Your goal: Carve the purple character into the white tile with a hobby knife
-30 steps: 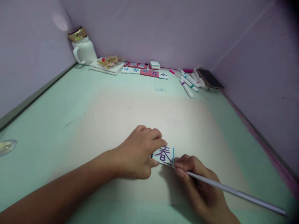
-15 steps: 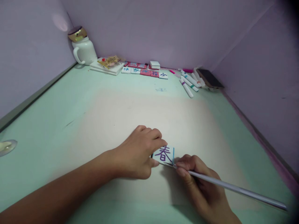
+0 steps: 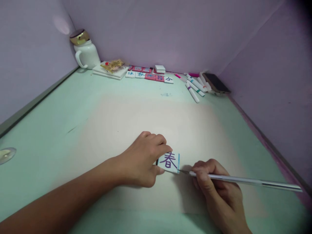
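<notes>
A small white tile (image 3: 168, 161) with a purple character and a blue line along its right edge lies on the pale sheet. My left hand (image 3: 146, 159) grips it at its left side, thumb at the lower edge and index finger at the upper edge. In my right hand (image 3: 214, 187), to the right of the tile, is a slim silver craft knife (image 3: 234, 178), pinched near its front end. The knife's tip points left and is at the tile's lower right corner; whether it touches is too small to tell.
Along the back stand a white mug (image 3: 87, 54), a stack of white boards (image 3: 109, 71), lettered tiles (image 3: 149, 76), markers (image 3: 195, 87) and a phone (image 3: 216, 82). A clear oval item (image 3: 7, 155) lies at the far left.
My right hand has moved slightly right, and the knife has swung to a flatter angle. Its tip has shifted from the tile's lower edge to the lower right corner. My left hand keeps its grip.
</notes>
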`<state>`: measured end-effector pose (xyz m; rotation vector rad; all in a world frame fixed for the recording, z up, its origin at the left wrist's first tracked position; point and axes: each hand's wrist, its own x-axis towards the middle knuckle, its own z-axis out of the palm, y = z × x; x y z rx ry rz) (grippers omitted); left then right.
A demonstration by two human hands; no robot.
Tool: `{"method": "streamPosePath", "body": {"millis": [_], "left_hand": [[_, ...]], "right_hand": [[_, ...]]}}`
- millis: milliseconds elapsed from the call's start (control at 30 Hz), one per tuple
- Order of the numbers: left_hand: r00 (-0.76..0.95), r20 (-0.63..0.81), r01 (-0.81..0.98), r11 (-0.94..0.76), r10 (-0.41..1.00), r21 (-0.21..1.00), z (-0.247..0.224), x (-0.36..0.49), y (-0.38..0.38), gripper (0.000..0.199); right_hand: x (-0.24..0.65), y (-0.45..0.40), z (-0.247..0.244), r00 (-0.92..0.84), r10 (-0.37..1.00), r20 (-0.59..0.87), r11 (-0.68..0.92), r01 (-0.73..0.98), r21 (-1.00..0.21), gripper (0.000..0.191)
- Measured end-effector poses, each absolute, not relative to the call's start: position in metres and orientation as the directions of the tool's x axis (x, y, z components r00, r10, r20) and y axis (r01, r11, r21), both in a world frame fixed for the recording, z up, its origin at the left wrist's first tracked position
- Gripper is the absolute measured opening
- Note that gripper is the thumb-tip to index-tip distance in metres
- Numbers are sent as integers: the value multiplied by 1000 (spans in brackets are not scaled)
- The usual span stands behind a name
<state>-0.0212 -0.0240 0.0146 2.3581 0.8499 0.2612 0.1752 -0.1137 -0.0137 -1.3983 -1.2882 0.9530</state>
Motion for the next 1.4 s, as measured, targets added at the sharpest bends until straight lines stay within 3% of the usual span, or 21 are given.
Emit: {"method": "streamPosePath", "body": {"millis": [200,500,1400], "left_hand": [[737,17,520,-583,676,624,10,-22,-27,41],[749,41,502,-607,661,617,9,-23,-26,37],[767,55,488,-636,640,598,7,-23,-26,38]], "right_hand": [[168,-117,-16,204,978,45,-15,282,-959,26],[173,-111,-17,-69,983,170,183,405,-896,15],[172,-102,-15,-220,955,199,275,402,-873,12]]}}
